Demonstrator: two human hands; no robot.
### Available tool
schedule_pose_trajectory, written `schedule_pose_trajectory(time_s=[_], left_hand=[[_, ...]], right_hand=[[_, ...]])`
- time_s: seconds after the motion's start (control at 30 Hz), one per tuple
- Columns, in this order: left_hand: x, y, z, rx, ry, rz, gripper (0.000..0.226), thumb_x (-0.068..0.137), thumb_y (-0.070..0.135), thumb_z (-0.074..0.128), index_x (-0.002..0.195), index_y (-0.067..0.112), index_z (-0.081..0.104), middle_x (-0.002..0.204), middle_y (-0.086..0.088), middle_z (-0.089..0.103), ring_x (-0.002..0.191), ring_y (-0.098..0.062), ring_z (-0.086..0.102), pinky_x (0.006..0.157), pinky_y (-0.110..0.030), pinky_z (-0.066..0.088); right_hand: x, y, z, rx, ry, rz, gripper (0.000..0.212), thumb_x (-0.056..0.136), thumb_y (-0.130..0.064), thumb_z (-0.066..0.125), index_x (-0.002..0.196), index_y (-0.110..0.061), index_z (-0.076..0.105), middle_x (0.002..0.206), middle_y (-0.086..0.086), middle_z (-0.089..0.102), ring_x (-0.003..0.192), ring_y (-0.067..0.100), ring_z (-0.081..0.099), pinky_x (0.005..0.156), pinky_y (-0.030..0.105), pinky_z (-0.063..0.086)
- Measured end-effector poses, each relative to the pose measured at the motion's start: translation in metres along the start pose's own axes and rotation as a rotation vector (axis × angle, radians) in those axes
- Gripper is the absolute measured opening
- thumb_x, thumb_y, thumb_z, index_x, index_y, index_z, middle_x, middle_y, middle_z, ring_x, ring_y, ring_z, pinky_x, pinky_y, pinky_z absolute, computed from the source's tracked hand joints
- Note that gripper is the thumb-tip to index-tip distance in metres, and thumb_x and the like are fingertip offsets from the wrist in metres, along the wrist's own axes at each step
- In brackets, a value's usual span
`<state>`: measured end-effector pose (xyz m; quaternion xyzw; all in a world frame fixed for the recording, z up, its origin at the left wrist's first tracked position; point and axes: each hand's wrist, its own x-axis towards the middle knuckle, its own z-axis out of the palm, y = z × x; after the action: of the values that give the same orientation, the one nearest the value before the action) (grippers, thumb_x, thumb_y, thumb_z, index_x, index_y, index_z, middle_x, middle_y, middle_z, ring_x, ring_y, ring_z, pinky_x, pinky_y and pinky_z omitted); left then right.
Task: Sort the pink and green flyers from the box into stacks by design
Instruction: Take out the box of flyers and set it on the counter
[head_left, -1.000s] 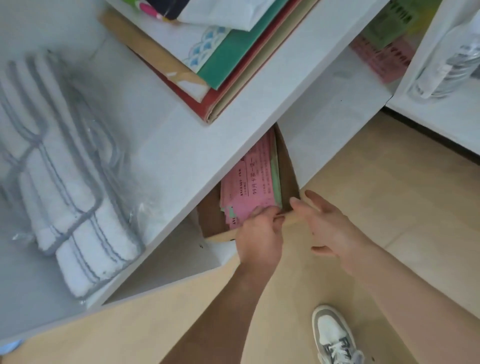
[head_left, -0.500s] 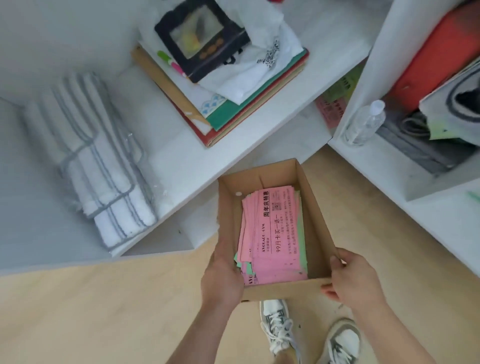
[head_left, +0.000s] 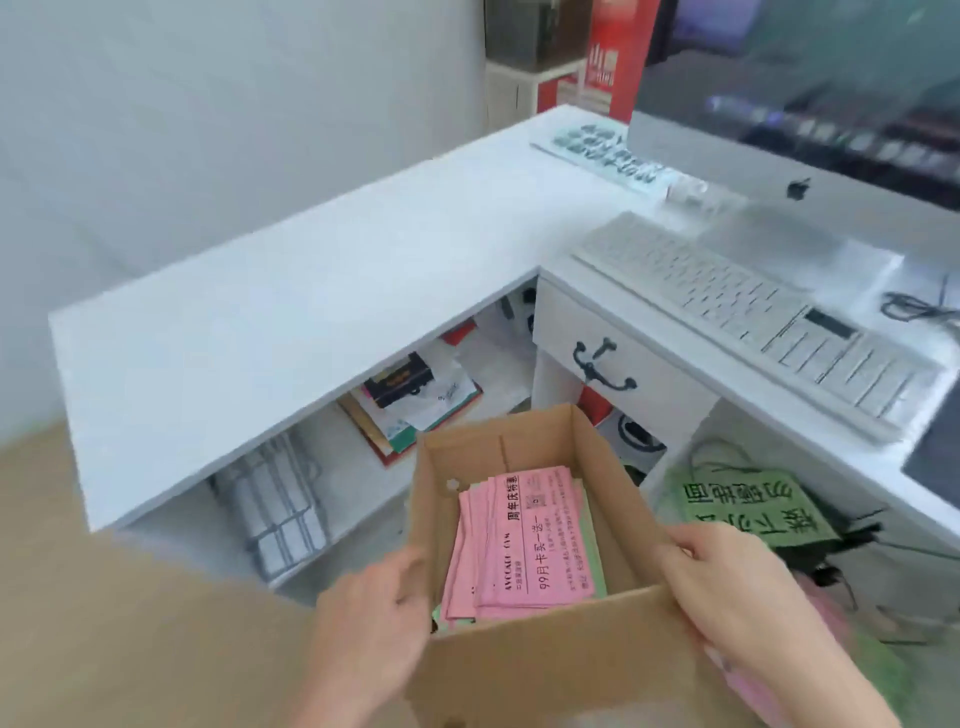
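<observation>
All flyers (head_left: 524, 540): unsorted in the box (head_left: 545, 660).
Left grip (head_left: 374, 597): on box wall, blurred; we cannot tell its hold.
Right grip (head_left: 727, 577): curled over box rim.
Stacks: none yet.

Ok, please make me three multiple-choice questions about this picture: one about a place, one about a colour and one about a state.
1. Where does the keyboard lie?
A on a chair; B on the white desk; C on a windowsill.

2. What colour is the top flyer in the cardboard box?
A pink; B blue; C yellow.

3. How is the cardboard box held?
A by one hand only; B by nobody; C by the left hand and the right hand, one on each side.

Answers:
1 B: the keyboard rests on the desk top in front of the monitor.
2 A: the uppermost sheet is pink, with green flyers showing beneath.
3 C: each hand grips one side wall.
</observation>
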<state>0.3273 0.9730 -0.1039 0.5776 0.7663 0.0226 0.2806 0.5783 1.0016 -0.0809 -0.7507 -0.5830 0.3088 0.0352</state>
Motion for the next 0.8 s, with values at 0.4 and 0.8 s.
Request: schedule_pose_trajectory(time_s=[0.4,0.8], left_hand=[[-0.001,0.054,-0.107,-0.231,0.435,0.198,0.035,0.094,0.018,0.042,0.115,0.033,0.065,0.121,0.017,0.062,0.114,-0.007,0.054,0.089,-0.021,0.039],[0.159,0.03,-0.155,-0.138,0.34,0.2,0.039,0.099,0.025,0.036,0.137,0.02,0.04,0.14,-0.002,0.048,0.123,-0.021,0.046,0.089,-0.027,0.034]], right_hand=[[-0.01,-0.05,-0.108,0.123,0.282,-0.195,0.028,0.084,-0.014,0.043,0.057,-0.014,0.035,0.048,-0.001,0.041,0.054,0.029,0.054,0.052,0.037,0.044],[0.136,-0.156,-0.059,0.219,0.135,-0.162,0.025,0.089,-0.012,0.034,0.095,-0.014,0.059,0.069,0.004,0.062,0.066,0.025,0.066,0.059,0.034,0.053]])
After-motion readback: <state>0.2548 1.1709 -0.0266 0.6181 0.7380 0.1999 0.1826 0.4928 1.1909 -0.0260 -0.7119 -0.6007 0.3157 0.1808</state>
